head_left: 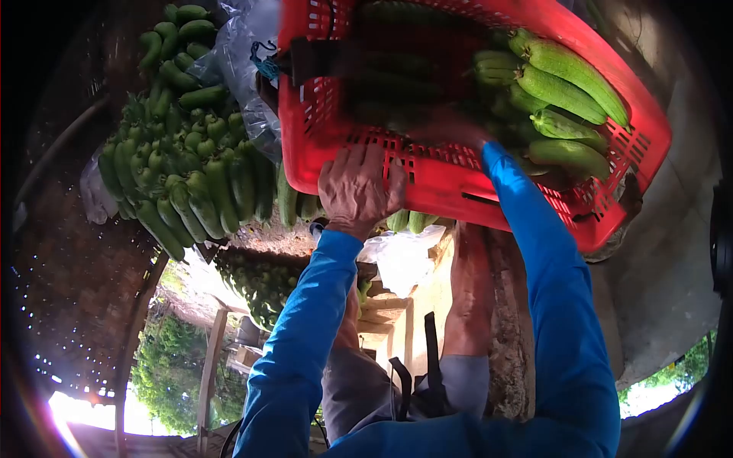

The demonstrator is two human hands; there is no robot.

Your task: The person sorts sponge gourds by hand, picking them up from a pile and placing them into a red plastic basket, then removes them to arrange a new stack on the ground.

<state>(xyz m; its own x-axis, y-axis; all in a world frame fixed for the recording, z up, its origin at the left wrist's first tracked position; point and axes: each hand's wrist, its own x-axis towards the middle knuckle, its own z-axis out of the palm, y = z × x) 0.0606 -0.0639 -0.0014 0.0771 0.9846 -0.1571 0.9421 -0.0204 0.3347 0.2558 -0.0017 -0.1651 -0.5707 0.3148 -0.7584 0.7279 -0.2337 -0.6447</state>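
Note:
A red plastic crate [561, 217] with slotted walls stands tilted in front of me, long green gourds [569, 72] that look like sponge gourds lying at its right end. My left hand [357, 183] is closed over the near wall of the crate, its fingertips bent over the edge and the thumb apart. Reaching over that same wall, my right hand [450, 131] is inside the crate, smeared by motion and in dark shade. Its fingers cannot be made out, nor whether they hold a gourd. The crate's left part is too dark to see well.
Left of the crate is a big heap of green gourds [179, 164], with clear plastic sheeting [248, 72] between them. More green produce [263, 282] lies lower down, behind my left arm. A wooden post [212, 374] stands at lower left. A grey surface [649, 290] extends on the right.

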